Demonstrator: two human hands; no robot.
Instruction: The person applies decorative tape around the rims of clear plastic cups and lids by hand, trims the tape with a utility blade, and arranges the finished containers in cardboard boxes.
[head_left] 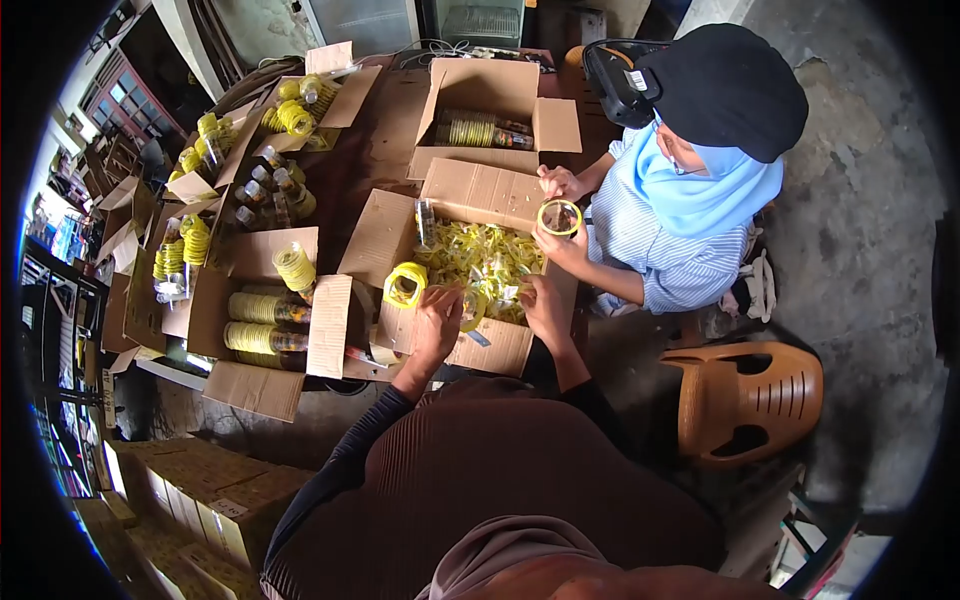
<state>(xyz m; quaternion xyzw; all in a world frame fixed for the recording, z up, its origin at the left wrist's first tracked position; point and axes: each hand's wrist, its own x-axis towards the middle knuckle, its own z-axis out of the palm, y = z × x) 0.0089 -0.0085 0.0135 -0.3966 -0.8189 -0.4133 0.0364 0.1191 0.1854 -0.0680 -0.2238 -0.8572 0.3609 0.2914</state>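
A cardboard box [390, 237] full of small yellow-and-clear packets [480, 255] stands in front of me. My left hand [440, 318] is at its near edge, fingers curled round the side of a clear ring or lid with a yellow rim [473, 308]. A roll of yellow rings [405, 285] lies just left of that hand. My right hand [543, 308] hangs over the box's near right corner, its fingers bent together by the packets; what they hold, if anything, is too small to tell.
A co-worker [660, 220] sits at the right, holding a yellow-rimmed round lid [559, 217]. Behind is an open box of stacked jars [485, 130]. More boxes with yellow-ringed stacks [262, 325] stand left. A brown plastic chair [745, 400] is at the right.
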